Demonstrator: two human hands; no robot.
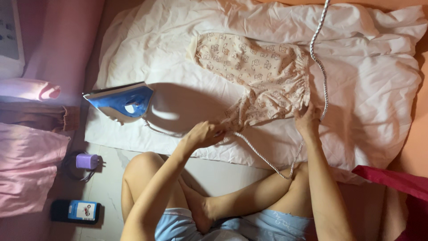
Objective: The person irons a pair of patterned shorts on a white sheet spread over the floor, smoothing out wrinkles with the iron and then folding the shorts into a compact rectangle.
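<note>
Patterned garment [254,76] on white sheet [365,67], left hand [205,133] and right hand [307,118] gripping hem

Cream garment [256,76] with small brown print at centre, white sheet [365,80] under it, blue-and-white iron [121,101] at nine o'clock, grey-white braided cord [322,67] at two o'clock, lilac plug [87,161] and pink cloth [24,169] at eight o'clock

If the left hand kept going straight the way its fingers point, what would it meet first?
The left hand points up and right across the white sheet, gripping the hem of the patterned baby garment. Going straight on, it would probably slide further over that garment first; the iron sits off to the side.
</note>
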